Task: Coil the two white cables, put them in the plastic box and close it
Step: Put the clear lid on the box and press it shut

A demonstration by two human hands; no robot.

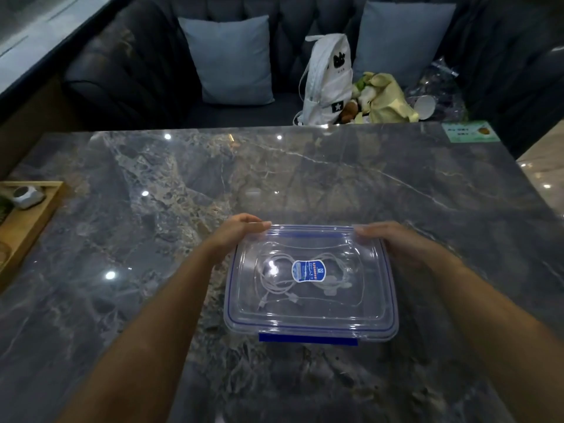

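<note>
A clear plastic box [378, 326] with blue trim sits on the dark marble table, its clear lid [335, 248] lying on top with a blue-and-white label in the middle. Two coiled white cables [274, 277] show through the lid, lying inside the box. My left hand [235, 232] grips the lid's far left corner. My right hand [393, 239] grips the far right corner. A blue latch flap [308, 339] shows at the near edge.
The marble table [152, 209] spreads wide around the box. A wooden tray [33, 215] with a small pot sits at the left edge. Beyond the far edge stands a dark sofa with cushions, a white backpack [328, 80] and bags. A green card [470, 132] lies at the far right corner.
</note>
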